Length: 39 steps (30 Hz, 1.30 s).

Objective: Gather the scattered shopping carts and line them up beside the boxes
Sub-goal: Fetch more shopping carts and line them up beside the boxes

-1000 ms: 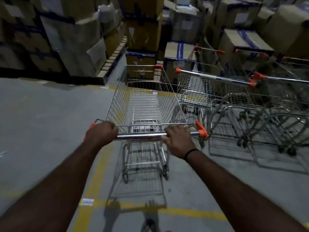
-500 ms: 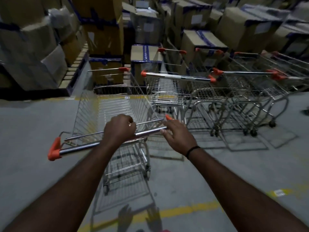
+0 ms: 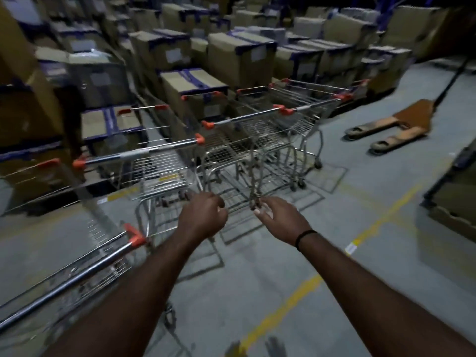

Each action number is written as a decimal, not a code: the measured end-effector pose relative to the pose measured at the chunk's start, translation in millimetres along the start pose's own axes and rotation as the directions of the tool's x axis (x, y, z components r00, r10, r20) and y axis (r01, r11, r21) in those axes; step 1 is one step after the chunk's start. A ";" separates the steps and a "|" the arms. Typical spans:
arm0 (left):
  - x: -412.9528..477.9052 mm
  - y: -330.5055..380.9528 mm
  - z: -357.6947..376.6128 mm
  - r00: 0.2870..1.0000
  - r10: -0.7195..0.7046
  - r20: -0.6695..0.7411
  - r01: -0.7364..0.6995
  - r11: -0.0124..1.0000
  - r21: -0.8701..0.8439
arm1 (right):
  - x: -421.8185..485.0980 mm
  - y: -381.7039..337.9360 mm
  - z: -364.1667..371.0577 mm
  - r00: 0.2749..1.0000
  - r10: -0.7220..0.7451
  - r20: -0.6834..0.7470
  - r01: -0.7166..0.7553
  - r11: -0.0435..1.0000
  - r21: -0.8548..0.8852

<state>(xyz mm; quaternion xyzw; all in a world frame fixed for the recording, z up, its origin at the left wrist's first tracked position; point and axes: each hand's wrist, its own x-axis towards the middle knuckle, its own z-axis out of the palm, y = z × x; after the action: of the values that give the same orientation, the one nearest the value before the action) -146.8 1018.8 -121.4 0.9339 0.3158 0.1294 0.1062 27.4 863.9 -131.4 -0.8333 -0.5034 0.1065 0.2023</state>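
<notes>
Chrome handle bar (image 3: pixel 77 276) of the nearest shopping cart slants from the lower left edge of the head view up to its orange end cap (image 3: pixel 135 237). The left grip (image 3: pixel 203 219) hangs just up and right of that cap, clear of the bar, with its fingers loosely curled round nothing. The right grip (image 3: pixel 279 220) is farther right of that cart, fingers relaxed and spread, and also empty. Its fingertips overlap a parked cart's leg in this view, though contact looks unlikely. Beyond the nearest cart and to its right, the row of shopping carts (image 3: pixel 257 140) stands against the cardboard boxes (image 3: pixel 239 57). Squaring the nearest cart to the row would probably fall to the left grip, reaching back down and left to the bar.
</notes>
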 end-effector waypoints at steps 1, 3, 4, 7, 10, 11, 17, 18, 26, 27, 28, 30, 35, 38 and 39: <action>13.3 22.8 8.4 0.999 0.028 0.022 -0.028 1.000 0.000 | -1.1 21.9 -14.7 0.999 0.030 -0.012 -0.030 1.000 -0.002; 39.9 70.7 24.8 0.996 0.068 0.049 -0.067 0.998 -0.010 | -3.4 66.7 -43.9 0.996 0.073 -0.044 -0.074 0.997 -0.006; 53.3 95.4 31.7 0.995 0.081 0.056 -0.080 0.997 -0.019 | -5.3 88.7 -58.1 0.994 0.093 -0.064 -0.094 0.995 -0.015; 94.4 167.1 54.7 0.988 0.126 0.095 -0.124 0.992 -0.026 | -15.9 152.5 -99.4 0.979 0.161 -0.122 -0.165 0.986 -0.021; 132.8 234.9 75.6 0.971 0.189 0.148 -0.184 0.982 -0.042 | -25.8 211.7 -136.9 0.964 0.204 -0.171 -0.212 0.977 -0.032; 145.2 254.8 82.8 0.964 0.210 0.163 -0.204 0.978 -0.051 | -28.9 229.1 -148.9 0.957 0.225 -0.184 -0.236 0.971 -0.038; 209.5 357.3 122.5 0.926 0.311 0.213 -0.297 0.950 -0.093 | -34.7 321.0 -199.5 0.919 0.329 -0.217 -0.332 0.943 0.024; 221.9 371.1 130.0 0.919 0.325 0.222 -0.312 0.946 -0.091 | -32.3 335.2 -205.6 0.913 0.342 -0.223 -0.344 0.938 0.029; 344.8 477.3 214.6 0.862 0.434 0.262 -0.406 0.901 -0.157 | 19.5 467.5 -248.1 0.868 0.445 -0.220 -0.450 0.892 0.030; 364.6 490.4 226.1 0.857 0.444 0.263 -0.411 0.895 -0.173 | 30.8 486.2 -254.4 0.863 0.457 -0.217 -0.465 0.885 0.017; 384.8 503.2 234.4 0.855 0.443 0.271 -0.403 0.895 -0.192 | 43.4 504.8 -261.6 0.857 0.470 -0.213 -0.480 0.877 0.008; 428.0 527.5 248.4 0.855 0.428 0.293 -0.379 0.901 -0.211 | 71.2 540.6 -279.4 0.847 0.498 -0.186 -0.506 0.862 0.006; 533.6 580.6 280.1 0.846 0.434 0.308 -0.377 0.897 -0.231 | 145.3 618.2 -326.3 0.849 0.493 -0.189 -0.498 0.867 0.021; 582.0 611.6 295.1 0.842 0.436 0.319 -0.374 0.896 -0.238 | 181.8 658.8 -347.3 0.860 0.472 -0.196 -0.473 0.880 0.043; 596.8 621.6 301.3 0.844 0.430 0.320 -0.367 0.899 -0.240 | 194.1 673.7 -353.7 0.867 0.458 -0.193 -0.459 0.887 0.047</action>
<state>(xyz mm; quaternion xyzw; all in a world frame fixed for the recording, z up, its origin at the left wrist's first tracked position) 753.6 868.5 -127.5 0.9741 0.0770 -0.0007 0.2125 789.6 676.6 -108.9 -0.9353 -0.2685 0.0674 0.2203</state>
